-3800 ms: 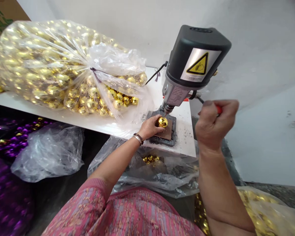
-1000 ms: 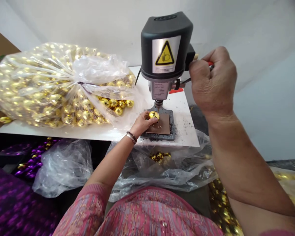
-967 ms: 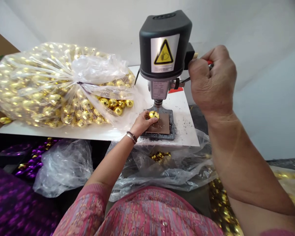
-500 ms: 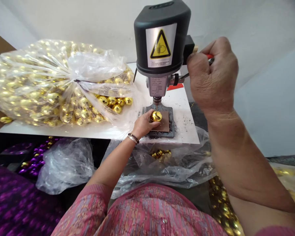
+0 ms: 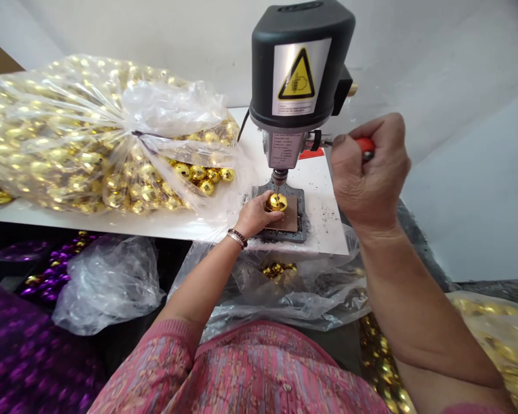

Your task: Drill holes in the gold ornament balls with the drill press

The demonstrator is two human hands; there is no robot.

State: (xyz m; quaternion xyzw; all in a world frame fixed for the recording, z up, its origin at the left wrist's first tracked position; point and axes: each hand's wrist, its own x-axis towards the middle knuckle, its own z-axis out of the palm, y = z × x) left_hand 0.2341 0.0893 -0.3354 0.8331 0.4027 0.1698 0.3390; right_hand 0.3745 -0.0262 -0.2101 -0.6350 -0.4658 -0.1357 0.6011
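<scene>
A shiny gold ball (image 5: 277,202) rests on the brown board (image 5: 289,217) at the base of a black drill press (image 5: 300,69). My left hand (image 5: 255,215) grips the ball from the left between thumb and fingers. Directly above the ball is the drill bit (image 5: 278,187), its tip at or very near the ball's top; contact is too small to tell. At the right of the machine, my right hand (image 5: 369,172) is closed round the red-ended lever (image 5: 366,147).
A large clear bag of gold balls (image 5: 69,138) lies on the white table (image 5: 190,226), left of the press. Open plastic with gold balls (image 5: 278,270) hangs below the front edge. Purple balls (image 5: 56,273) are at lower left, and another bag of gold balls (image 5: 501,339) at lower right.
My right hand has moved down with the lever, and the drill bit is lower, close to the ball. My left hand still holds the ball. The camera view has shifted slightly.
</scene>
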